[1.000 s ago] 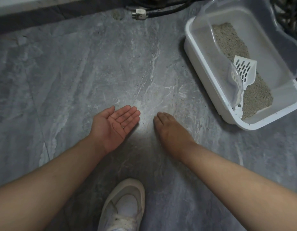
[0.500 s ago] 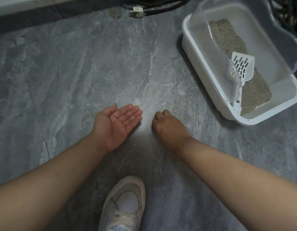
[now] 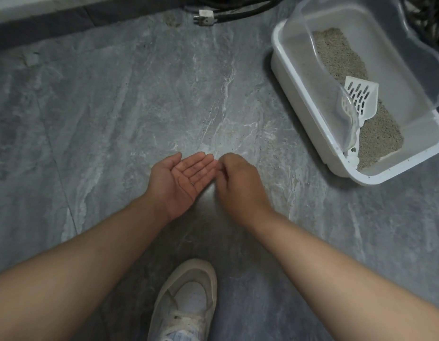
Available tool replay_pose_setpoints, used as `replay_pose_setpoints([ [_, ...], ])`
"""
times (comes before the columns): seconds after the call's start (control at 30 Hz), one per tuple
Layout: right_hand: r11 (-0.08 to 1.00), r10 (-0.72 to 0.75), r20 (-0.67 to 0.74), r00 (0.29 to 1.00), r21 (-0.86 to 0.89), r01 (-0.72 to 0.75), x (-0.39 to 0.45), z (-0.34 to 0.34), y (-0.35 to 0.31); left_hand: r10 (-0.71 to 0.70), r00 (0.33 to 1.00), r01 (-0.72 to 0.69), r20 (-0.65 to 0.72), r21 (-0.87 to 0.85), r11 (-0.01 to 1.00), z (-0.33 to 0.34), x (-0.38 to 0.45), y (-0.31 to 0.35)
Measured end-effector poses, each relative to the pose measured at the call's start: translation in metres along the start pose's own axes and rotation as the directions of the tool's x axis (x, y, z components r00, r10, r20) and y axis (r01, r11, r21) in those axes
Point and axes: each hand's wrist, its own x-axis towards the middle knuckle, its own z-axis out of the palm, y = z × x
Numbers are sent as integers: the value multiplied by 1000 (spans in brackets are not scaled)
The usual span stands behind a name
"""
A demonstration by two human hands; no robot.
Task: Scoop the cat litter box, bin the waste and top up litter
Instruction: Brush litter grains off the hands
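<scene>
A white litter box [image 3: 395, 174] stands on the grey stone floor at the upper right, with grey litter [image 3: 381, 136] inside and a translucent hood [image 3: 410, 57] on its rim. A white slotted scoop [image 3: 361, 99] lies in the litter. My left hand [image 3: 181, 180] is held palm up, fingers straight, with a tiny dark grain on the palm. Right beside its fingertips is my right hand [image 3: 240, 188], back up, fingers curled down. Its fingertips are blurred and mostly hidden, so nothing shows in them.
Fine litter grains [image 3: 238, 134] are scattered over the floor between my hands and the box. My white shoe [image 3: 189, 301] is at the bottom centre. A white plug [image 3: 205, 17] and dark cables [image 3: 425, 16] lie along the far wall.
My right hand went from flat on the floor to curled fingers, then moved left up to the left hand's fingertips. The left palm stayed open.
</scene>
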Motion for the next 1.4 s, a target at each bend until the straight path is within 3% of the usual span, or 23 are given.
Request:
replay_pose_setpoints([
  [0.07, 994, -65, 104, 993, 94, 55, -6, 1, -28, -28, 1000, 28, 11, -6, 1000, 2, 2, -3],
  [0.13, 994, -101, 231, 968, 54, 91, -9, 6, -43, -49, 998, 50, 32, -15, 999, 5, 2, -5],
  [0.27, 985, -146, 43, 988, 102, 141, -5, -5, -22, -24, 999, 24, 34, -16, 1000, 8, 1, -1],
  [0.37, 996, 70, -120, 990, -53, -77, 3, -24, 18, 10, 1000, -9, 11, -57, 998, 5, 0, 3],
  [0.43, 955, 263, -94, 960, -114, -273, 7, -31, 42, 21, 1000, -21, -1, -63, 998, 2, -1, 5],
  [0.53, 901, 379, 7, 925, -228, -368, 7, -23, 62, 23, 1000, -23, -9, -57, 998, -1, -1, 6],
  [0.87, 879, 183, -14, 983, -446, -170, 13, -3, 66, 21, 1000, -22, -10, -43, 999, -7, -1, 6],
  [1.1, 844, 185, 124, 975, -528, -93, 21, -6, 61, 21, 1000, -22, -7, -25, 999, -3, -3, 5],
  [1.2, 913, 237, 88, 967, -360, -191, 21, -10, 45, 19, 1000, -19, -13, -26, 999, -2, -3, 4],
  [1.27, 969, 160, 46, 986, -200, -147, 12, -10, 19, 12, 1000, -12, -15, -21, 1000, -1, -2, 3],
  [1.33, 996, 78, 107, 991, -45, -74, 0, -6, -17, 3, 1000, -3, -6, -11, 1000, 0, -1, 1],
  [1.4, 998, 52, 210, 976, -53, -42, -5, 4, -43, -31, 999, 31, 11, 0, 1000, 1, -2, -3],
])
